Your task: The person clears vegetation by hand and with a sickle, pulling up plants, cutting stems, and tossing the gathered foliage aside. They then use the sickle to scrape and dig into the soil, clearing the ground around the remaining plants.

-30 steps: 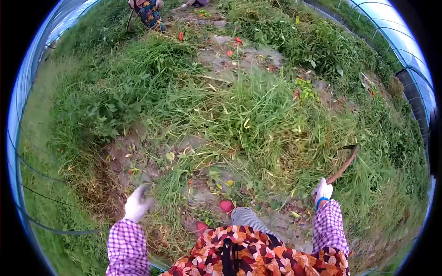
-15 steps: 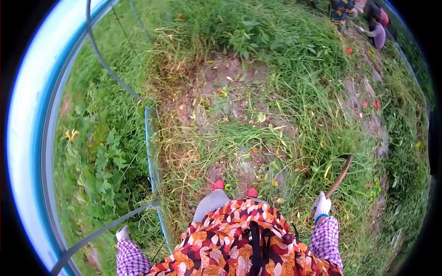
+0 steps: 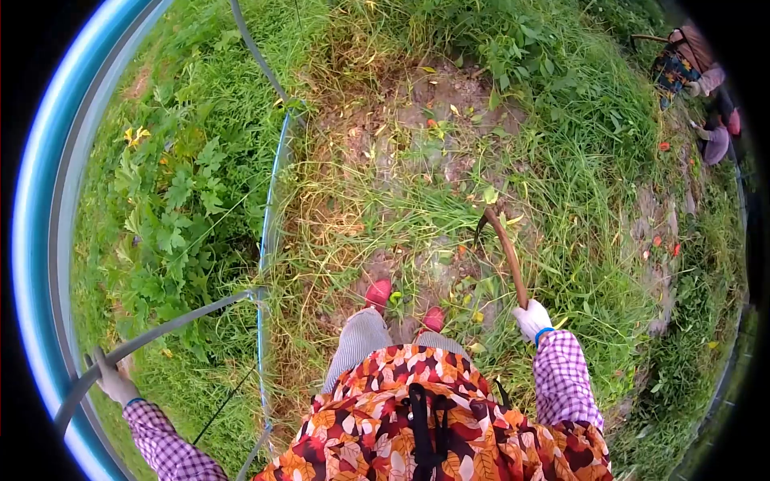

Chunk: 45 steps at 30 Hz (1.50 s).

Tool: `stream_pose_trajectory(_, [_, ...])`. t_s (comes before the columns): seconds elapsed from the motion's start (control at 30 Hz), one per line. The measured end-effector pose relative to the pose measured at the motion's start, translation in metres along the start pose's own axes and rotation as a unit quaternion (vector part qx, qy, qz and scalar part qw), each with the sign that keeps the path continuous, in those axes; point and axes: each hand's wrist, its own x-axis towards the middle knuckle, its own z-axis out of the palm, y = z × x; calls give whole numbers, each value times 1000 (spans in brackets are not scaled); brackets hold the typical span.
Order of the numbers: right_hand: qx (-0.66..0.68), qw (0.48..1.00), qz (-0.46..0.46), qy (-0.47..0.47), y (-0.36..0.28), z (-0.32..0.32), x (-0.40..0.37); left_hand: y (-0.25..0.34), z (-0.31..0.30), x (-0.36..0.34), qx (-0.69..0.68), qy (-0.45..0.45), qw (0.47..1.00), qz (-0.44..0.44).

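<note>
My right hand, in a white glove with a blue band at the wrist, is closed round the lower end of a sickle's wooden handle. The handle slants up and away, and the dark blade points left, low over cut grass in front of my feet. Far out to the left, my gloved left hand reaches a grey pole. Its fingers are apart, with dark tips showing past the pole, which crosses over them in this view.
A blue-edged sheet runs along my left, with leafy plants beyond it. My red shoes stand on bare, littered soil. Tall grass grows ahead and right. Other people work at the far right beside a soil strip with red bits.
The sickle has swung left and its head now lies ahead of my feet. My left hand has moved outward to the grey pole. The view has shifted, placing the other people farther right.
</note>
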Motion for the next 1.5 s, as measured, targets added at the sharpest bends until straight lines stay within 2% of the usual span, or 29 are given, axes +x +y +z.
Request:
stream_pose_trajectory(0.1, [-25, 999, 6, 20, -21, 9, 16, -6, -13, 33, -22, -79, 996, 35])
stream_pose_trajectory(0.17, [-15, 999, 22, 42, -33, 16, 38, -7, -3, 34, -76, 17, 996, -31])
stream_pose_trajectory(0.27, [27, 994, 24, 106, -46, 25, 83, -17, -17, 60, -77, 11, 996, -46])
stream_pose_trajectory(0.33, [15, 981, -8, 191, -52, 39, 125, -9, -18, 46, -45, 23, 999, -12])
stream_pose_trajectory(0.4, [15, 978, -31, 204, -63, 49, 158, -22, -35, 58, 34, -26, 998, 43])
stream_pose_trajectory(0.43, [40, 978, -53, 196, -71, 52, 169, -12, -30, 54, 30, -5, 999, 12])
stream_pose_trajectory(0.47, [61, 982, -35, 173, -69, 62, 194, -49, -62, 92, 99, -62, 987, 111])
stream_pose_trajectory(0.57, [52, 984, -33, 168, -88, 81, 214, -49, -81, 101, 256, -79, 944, 192])
stream_pose_trajectory(0.6, [19, 983, -61, 171, -80, 90, 224, -45, -80, 98, 183, -62, 970, 148])
stream_pose_trajectory(0.63, [48, 987, -43, 149, -75, 101, 234, -40, -76, 93, 106, -44, 988, 103])
stream_pose_trajectory(0.67, [76, 988, -25, 129, -80, 107, 230, -39, -74, 86, 105, -44, 988, 100])
stream_pose_trajectory(0.73, [24, 992, -19, 123, -75, 112, 220, -39, -73, 79, 342, -55, 912, 222])
stream_pose_trajectory(0.77, [-16, 989, -38, 142, -66, 115, 217, -39, -77, 85, 273, -51, 948, 156])
stream_pose_trajectory(0.8, [-57, 984, -56, 161, -61, 114, 206, -45, -78, 86, 270, -55, 949, 152])
stream_pose_trajectory(0.83, [-16, 991, -33, 127, -56, 111, 195, -49, -78, 87, 325, -50, 925, 189])
stream_pose_trajectory(0.87, [-39, 987, -67, 138, -50, 106, 180, -51, -78, 89, 378, -46, 896, 226])
stream_pose_trajectory(0.9, [-11, 994, -29, 102, -51, 94, 159, -42, -66, 85, 212, -27, 969, 123])
stream_pose_trajectory(1.0, [49, 997, 61, -15, -18, 69, 123, -55, -67, 87, 238, -24, 960, 146])
stream_pose_trajectory(1.07, [-18, 998, 57, -30, 20, 66, 110, -35, -42, 60, 231, -6, 966, 117])
stream_pose_trajectory(1.13, [-116, 986, 100, -71, 15, 54, 69, -31, -36, 52, 228, 10, 969, 91])
stream_pose_trajectory(1.17, [-208, 969, 114, -72, 2, 47, 42, -38, -38, 53, 295, -7, 945, 144])
stream_pose_trajectory(1.2, [-230, 962, 127, -78, -3, 39, 18, -43, -40, 54, 359, -24, 912, 196])
stream_pose_trajectory(1.27, [-248, 956, 139, -68, 17, 26, -16, -38, -32, 49, 346, -20, 921, 179])
stream_pose_trajectory(1.33, [-245, 953, 177, -30, 38, 6, -52, -58, -36, 74, 148, 6, 984, 104])
stream_pose_trajectory(1.37, [-230, 956, 182, -12, 51, -8, -69, -60, -30, 71, 165, 20, 974, 155])
stream_pose_trajectory(1.4, [-216, 957, 193, 24, 65, -20, -87, -58, -24, 69, 159, 16, 975, 152])
stream_pose_trajectory(1.43, [-190, 961, 184, 86, 101, -29, -97, -45, -14, 57, 103, 32, 988, 111])
stream_pose_trajectory(1.47, [-178, 957, 204, 104, 125, -42, -109, -37, -8, 52, 46, 50, 995, 71])
stream_pose_trajectory(1.5, [-157, 950, 225, 151, 143, -51, -128, -39, -6, 55, 40, 50, 996, 70])
